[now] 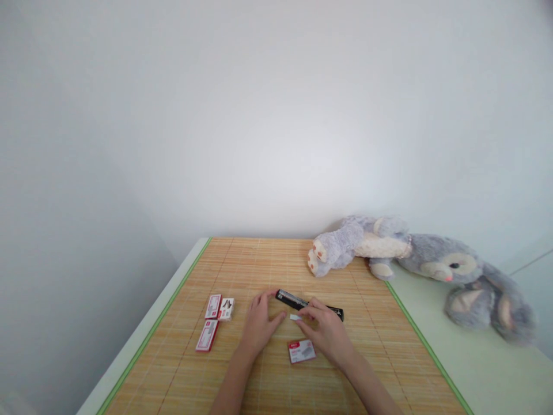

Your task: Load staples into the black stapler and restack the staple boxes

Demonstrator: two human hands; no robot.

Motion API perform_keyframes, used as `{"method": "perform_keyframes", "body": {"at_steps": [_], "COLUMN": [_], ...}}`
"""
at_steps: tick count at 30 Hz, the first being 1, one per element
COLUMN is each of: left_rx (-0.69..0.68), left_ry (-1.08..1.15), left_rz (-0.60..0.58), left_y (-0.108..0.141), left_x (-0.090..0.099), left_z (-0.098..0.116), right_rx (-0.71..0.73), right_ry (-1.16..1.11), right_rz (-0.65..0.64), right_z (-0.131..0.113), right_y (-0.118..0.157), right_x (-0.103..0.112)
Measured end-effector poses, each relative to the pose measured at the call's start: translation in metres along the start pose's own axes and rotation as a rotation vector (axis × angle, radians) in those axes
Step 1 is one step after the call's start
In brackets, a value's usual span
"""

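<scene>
My left hand (261, 323) rests over the bamboo mat with its thumb and fingers apart; a fingertip is at the left end of a long black object (291, 299). Nothing shows between its fingers. To its right, my right hand (322, 327) pinches a small pale piece (295, 317) between thumb and fingers. The black object lies slanted behind the right hand, which hides part of its middle. A red and white box (302, 351) lies flat on the mat, nearer to me than the pale piece, beside my right wrist.
At the left of the bamboo mat (185, 369) lie two red-edged white boxes (213, 306) and a small white box (226, 309). A grey plush rabbit (384, 246) lies across the back right, over the mat's edge and the pale tabletop (488, 369). A wall stands behind.
</scene>
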State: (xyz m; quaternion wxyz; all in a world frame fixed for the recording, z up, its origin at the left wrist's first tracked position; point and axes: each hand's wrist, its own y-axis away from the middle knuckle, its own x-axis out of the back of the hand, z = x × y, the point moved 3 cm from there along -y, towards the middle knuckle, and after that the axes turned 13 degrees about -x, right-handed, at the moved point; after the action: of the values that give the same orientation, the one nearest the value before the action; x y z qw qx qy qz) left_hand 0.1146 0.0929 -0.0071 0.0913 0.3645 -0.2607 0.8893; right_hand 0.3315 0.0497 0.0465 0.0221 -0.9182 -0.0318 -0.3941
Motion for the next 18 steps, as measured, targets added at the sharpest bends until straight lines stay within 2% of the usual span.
{"method": "perform_keyframes", "body": {"at_steps": [4,7,10,15,18], "left_rx": [-0.026,-0.067,-0.073,-0.035,-0.026], "left_ry": [0.014,0.03,0.034,0.027,0.03], "left_rz": [-0.051,-0.108,-0.118,-0.084,-0.076], "left_y": [-0.016,-0.019,-0.009,0.014,0.018], "left_x": [-0.003,-0.005,-0.007,-0.008,-0.007], "left_z": [-0.003,0.003,0.012,0.025,0.028], "right_rx": [-0.012,-0.004,0.025,0.07,0.077], "right_ry": [0.015,0.029,0.05,0.09,0.107], "right_rz": [0.033,0.017,-0.039,-0.137,-0.16], "right_z": [0.006,0.01,0.01,0.01,0.011], "right_y": [-0.014,-0.024,-0.028,-0.021,-0.017], "right_x": [0.004,0.006,0.007,0.004,0.003]}}
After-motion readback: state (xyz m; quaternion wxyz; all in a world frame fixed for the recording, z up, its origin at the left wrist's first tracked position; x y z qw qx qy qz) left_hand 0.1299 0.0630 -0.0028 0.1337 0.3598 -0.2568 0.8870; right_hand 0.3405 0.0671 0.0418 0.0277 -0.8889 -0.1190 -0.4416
